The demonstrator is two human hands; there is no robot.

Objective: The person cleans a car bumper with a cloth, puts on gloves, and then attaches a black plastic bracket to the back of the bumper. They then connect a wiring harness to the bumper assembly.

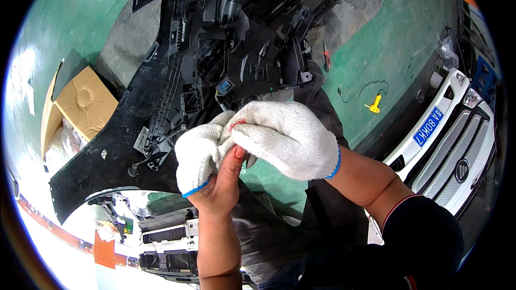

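Observation:
My left hand [215, 174] is partly inside a white knitted glove [194, 153] with a blue cuff. Its bare thumb sticks out below the cloth, and its other fingers are hidden in the glove. From the right, my right hand [287, 139] meets it, fully gloved in matching white knit. The right thumb and fingers are closed together on bunched cloth of the left glove, beside a small red patch. Just beyond both hands lies a large black plastic car bumper [142, 107], with black brackets and trim parts [258, 59] piled over it.
A yellow tool [374, 104] with a black cord and red-handled pliers [326, 60] lie on the green floor [365, 70]. A white car front with a grille [446, 156] stands right. An open cardboard box [86, 102] sits left; more car parts [169, 236] lie lower left.

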